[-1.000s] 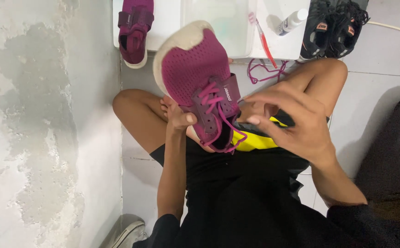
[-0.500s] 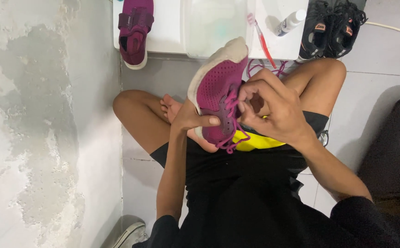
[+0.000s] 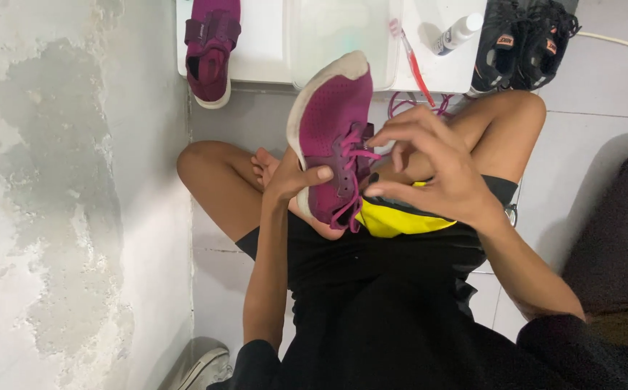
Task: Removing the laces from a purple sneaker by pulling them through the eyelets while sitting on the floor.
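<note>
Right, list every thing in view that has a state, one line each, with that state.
Left hand: grips the held shoe from the side.
Right hand: fingers spread at the laces, pinch not clear.
Held magenta shoe: lifted over the lap, toe pointing away, laces loose.
Second magenta shoe: lying on the white surface, unlaced.
Loose lace: lying on the floor.
Toothbrush: lying flat.
Black shoes: set side by side.

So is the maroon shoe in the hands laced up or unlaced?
Partly laced: pink laces cross the maroon shoe and hang loose at its opening. The left hand grips it; the right hand fingers work at the laces.
</note>
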